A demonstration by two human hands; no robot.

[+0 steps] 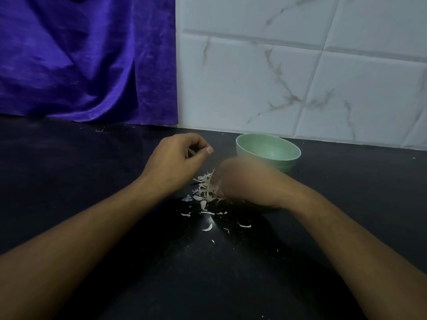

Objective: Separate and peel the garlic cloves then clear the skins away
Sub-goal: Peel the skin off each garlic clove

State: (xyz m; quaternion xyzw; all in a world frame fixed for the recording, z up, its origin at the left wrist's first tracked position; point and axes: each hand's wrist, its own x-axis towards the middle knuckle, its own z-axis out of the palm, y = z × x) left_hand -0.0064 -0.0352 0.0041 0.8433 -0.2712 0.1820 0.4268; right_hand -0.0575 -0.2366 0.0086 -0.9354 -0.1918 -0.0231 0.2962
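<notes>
Skins beside the bowl: we judged them feather-light, best scooped underneath. Left hand pinched a sliver; right hand blurred, grip untellable.

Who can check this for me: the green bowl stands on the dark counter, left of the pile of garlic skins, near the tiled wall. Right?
Wrong in one respect: the head view shows the green bowl standing right of the pile of garlic skins, not left. It is on the dark counter, near the tiled wall.
</notes>
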